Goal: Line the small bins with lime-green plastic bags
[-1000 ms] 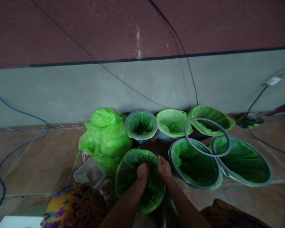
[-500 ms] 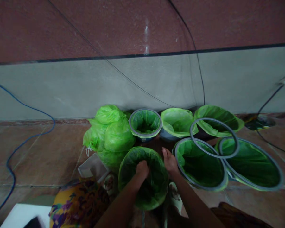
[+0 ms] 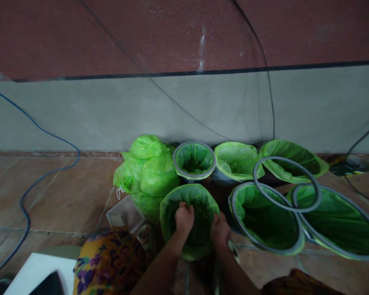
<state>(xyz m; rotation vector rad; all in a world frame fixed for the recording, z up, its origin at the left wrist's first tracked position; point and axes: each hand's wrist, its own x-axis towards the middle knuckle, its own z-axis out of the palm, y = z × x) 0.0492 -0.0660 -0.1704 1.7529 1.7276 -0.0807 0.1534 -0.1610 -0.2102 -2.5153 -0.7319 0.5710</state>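
Observation:
In front of me stands a bin lined with a green bin liner (image 3: 172, 207), its edge folded over the rim. My left hand (image 3: 184, 221) is inside the mouth of this bin, fingers curled closed; what they hold, if anything, is hidden. At the right side of the rim, my right hand (image 3: 220, 230) is closed on the liner's edge. Close by on the right is another lined bin (image 3: 267, 221) with a grey ring round its mouth. A loose grey ring (image 3: 255, 174) lies across that bin and its neighbour.
Filled green bags (image 3: 156, 172) are piled by the wall, beside a small clear plastic tub (image 3: 126, 213). Behind stand a ringed bin (image 3: 194, 159) and two lined bins without rings (image 3: 236, 159). One more ringed bin (image 3: 341, 221) is far right. A blue cable (image 3: 27, 200) crosses the tiles.
My right hand has moved from beside the bin onto its right rim and closed on the liner. My left hand stays inside the mouth. The view has shifted slightly left.

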